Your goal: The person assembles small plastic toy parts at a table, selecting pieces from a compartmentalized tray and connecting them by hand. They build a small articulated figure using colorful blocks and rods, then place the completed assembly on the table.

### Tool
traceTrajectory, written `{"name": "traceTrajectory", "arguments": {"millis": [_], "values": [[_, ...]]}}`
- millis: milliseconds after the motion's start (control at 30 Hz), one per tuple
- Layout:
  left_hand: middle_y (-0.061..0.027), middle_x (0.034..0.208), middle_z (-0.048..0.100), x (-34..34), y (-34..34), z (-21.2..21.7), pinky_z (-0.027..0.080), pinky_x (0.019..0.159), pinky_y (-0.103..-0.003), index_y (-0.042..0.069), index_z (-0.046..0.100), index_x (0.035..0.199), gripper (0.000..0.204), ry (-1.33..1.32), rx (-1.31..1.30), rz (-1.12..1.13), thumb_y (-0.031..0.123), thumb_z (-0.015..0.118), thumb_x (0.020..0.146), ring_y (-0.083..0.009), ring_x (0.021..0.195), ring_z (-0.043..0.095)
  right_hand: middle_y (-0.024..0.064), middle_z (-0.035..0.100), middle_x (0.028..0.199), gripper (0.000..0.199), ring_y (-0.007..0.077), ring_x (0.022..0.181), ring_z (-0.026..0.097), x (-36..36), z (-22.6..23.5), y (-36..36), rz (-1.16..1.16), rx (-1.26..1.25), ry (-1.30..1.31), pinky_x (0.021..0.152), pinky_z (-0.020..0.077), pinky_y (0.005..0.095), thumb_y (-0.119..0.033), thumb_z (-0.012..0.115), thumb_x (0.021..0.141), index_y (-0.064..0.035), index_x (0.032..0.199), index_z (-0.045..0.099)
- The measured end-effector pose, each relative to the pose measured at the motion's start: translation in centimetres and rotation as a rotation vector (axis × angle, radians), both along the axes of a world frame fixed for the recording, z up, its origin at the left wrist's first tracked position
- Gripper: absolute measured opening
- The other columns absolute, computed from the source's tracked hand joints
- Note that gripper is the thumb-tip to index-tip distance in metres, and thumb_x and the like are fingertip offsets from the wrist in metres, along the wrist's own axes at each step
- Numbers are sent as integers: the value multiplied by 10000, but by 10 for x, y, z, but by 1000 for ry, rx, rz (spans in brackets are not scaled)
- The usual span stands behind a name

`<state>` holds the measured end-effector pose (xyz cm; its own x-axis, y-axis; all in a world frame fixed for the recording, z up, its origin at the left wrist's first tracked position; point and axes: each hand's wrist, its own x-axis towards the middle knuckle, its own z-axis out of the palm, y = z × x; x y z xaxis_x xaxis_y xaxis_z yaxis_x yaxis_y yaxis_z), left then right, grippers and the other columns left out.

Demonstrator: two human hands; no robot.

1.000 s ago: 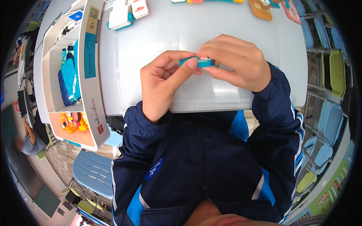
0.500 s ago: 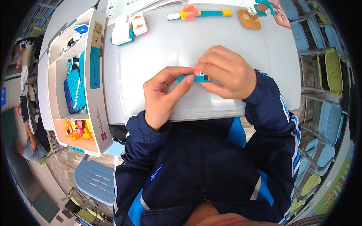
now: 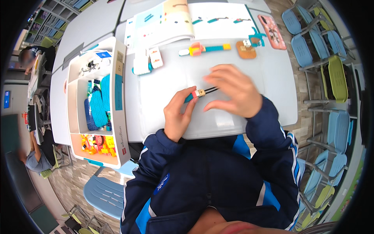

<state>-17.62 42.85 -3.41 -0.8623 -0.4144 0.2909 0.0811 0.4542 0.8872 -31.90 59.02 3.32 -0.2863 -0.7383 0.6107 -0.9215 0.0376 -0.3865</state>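
Between thumb and fingertips my left hand (image 3: 178, 113) pinches a small toy-brick build (image 3: 197, 93) with teal, red and cream parts. Two thin black rods or cords (image 3: 211, 90) stick out from its right end. My right hand (image 3: 237, 93) is just right of them, blurred, with thumb and fingers apart. Whether a fingertip touches the black ends is hidden. Beyond the hands lies a long teal brick build (image 3: 214, 48) with a yellow tip. Left of it is a white-and-teal block build (image 3: 142, 65); to the right, a brown plate (image 3: 246, 53) carries a teal figure (image 3: 256, 38).
An open picture booklet (image 3: 218, 29) lies at the far side of the table. A pink patterned phone case (image 3: 271, 32) is at the far right. On the left stands a white divided tray (image 3: 120, 105) of sorted bricks. Chairs (image 3: 337, 80) line the right; people sit far left.
My right hand has come away from the brick build and opened. The black ends now show. My left hand still pinches the build, now tilted. The view has shifted, showing more of the booklet.
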Motion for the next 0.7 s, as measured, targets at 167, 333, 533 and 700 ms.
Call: {"name": "traceTrajectory", "arguments": {"millis": [167,333,533,700], "values": [[-103,1098,680,-12,-10,-12,494,972,-464,41,713,1146,298,72,-433,-117,-20,700,854,-313,1008,635,112,741,930,244,148,793,686,-98,23,60,-525,-424,-494,728,548,283,-174,745,907,22,1052,743],[-60,1202,692,-7,-13,1,407,1049,-507,131,741,1171,362,-73,-694,-153,31,710,825,-282,1193,606,190,709,856,437,243,725,694,-215,-34,71,-873,280,-432,688,533,349,-370,762,897,54,989,720],[-70,1367,626,-4,-18,7,316,1111,-528,234,758,1195,446,-182,-609,-158,31,703,801,-300,1365,506,185,721,838,500,303,729,693,-237,-91,68,-932,365,-82,705,543,402,-423,844,778,39,916,714],[-104,1424,570,-5,-22,0,291,1129,-531,208,747,1224,489,-131,-525,-237,4,691,784,-327,1377,478,160,733,843,434,256,772,717,-261,-97,83,-914,84,-497,702,557,359,-283,925,692,49,889,727]]}}
